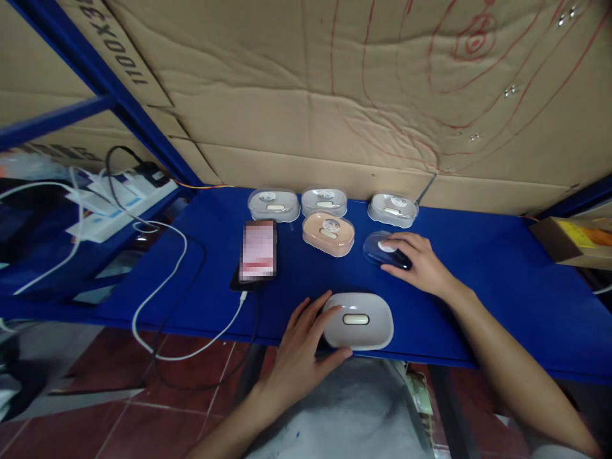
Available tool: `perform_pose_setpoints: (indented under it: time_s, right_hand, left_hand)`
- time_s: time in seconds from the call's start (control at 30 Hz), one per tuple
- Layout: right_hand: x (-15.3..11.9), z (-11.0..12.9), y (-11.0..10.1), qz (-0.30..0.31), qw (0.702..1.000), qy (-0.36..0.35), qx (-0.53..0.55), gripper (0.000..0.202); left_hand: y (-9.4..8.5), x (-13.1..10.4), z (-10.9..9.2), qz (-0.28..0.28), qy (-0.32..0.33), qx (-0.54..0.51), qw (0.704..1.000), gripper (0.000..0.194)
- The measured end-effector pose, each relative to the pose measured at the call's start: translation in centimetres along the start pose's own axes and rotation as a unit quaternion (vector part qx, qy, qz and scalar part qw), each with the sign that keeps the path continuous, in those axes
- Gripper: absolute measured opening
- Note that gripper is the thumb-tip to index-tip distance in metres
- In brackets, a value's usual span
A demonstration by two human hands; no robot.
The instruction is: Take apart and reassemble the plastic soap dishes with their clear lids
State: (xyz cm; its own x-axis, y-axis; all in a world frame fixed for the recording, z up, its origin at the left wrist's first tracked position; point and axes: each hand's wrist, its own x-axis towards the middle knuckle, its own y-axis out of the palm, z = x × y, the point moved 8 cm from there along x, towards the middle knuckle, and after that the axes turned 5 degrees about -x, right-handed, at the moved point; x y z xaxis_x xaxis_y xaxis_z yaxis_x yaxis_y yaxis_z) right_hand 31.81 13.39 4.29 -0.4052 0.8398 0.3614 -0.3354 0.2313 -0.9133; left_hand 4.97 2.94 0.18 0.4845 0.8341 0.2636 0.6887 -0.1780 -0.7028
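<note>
A pale grey oval dish (377,330) with a cream pill-shaped piece in its middle lies near the blue table's front edge. My left hand (306,338) rests at its left side, fingers spread, fingertips over the rim. Farther back on the right, my right hand (415,261) grips a clear oval lid (374,250) with a round white sticker, thumb at the near side and fingers on top. Behind stand a pink covered dish (339,241) and three grey covered dishes (273,207), (324,203), (393,210).
A phone (258,250) with a blurred screen lies left of the pink dish, a white cable (184,255) looping from it. Power strips (119,207) with cords lie at the left. Cardboard (268,95) stands behind the blue table (502,287). An open carton (564,245) is at the right.
</note>
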Motion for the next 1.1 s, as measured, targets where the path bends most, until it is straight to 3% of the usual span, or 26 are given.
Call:
perform_pose_setpoints:
  time_s: [0.1,0.17,0.3,0.37,0.43,0.5,0.57,0.67,0.83,1.0,1.1]
  right_hand:
    - [0.4,-2.3,0.5,-0.012,0.999,0.021,-0.031,0.043]
    - [0.4,-1.3,0.0,-0.019,0.999,0.008,-0.029,0.043]
    - [-0.6,6.5,-1.0,0.039,0.988,-0.124,0.081,0.034]
    - [-1.6,10.7,-0.8,0.09,0.969,-0.189,0.133,0.044]
    - [-2.2,13.1,-0.3,0.117,0.962,-0.209,0.128,0.051]
    - [-2.4,13.9,0.3,0.125,0.963,-0.208,0.12,0.049]
    - [-2.2,13.4,0.5,0.124,0.962,-0.203,0.138,0.044]
    - [-1.5,10.6,0.0,0.091,0.973,-0.168,0.131,0.041]
    - [-1.0,5.0,-0.6,0.071,0.994,-0.079,-0.006,0.042]
    - [-1.1,4.6,-0.3,0.085,0.992,-0.091,-0.019,0.048]
    - [-0.8,5.5,-1.7,0.039,0.995,-0.09,-0.008,0.036]
  left_hand:
    - [0.2,-0.1,-0.1,0.011,0.014,0.011,1.0,0.065]
    - [0.2,-0.2,0.1,0.004,0.002,0.009,1.0,0.069]
    - [-0.3,-0.4,0.8,-0.04,-0.04,-0.042,0.998,0.075]
    - [-0.6,-0.4,0.9,-0.058,-0.043,-0.079,0.994,0.074]
    - [-0.8,-0.4,0.9,-0.077,-0.041,-0.106,0.991,0.072]
    - [-0.9,-0.4,0.9,-0.094,-0.039,-0.112,0.988,0.075]
    - [-0.9,-0.5,0.9,-0.106,-0.032,-0.102,0.989,0.084]
    - [-0.5,-0.6,0.6,-0.099,-0.017,-0.058,0.993,0.097]
    - [0.4,-0.4,-0.7,0.012,0.055,0.048,0.997,0.054]
    - [1.4,0.2,-2.4,0.087,0.106,0.09,0.987,0.047]
    - [2.0,2.0,-3.5,0.071,0.123,0.108,0.984,0.047]
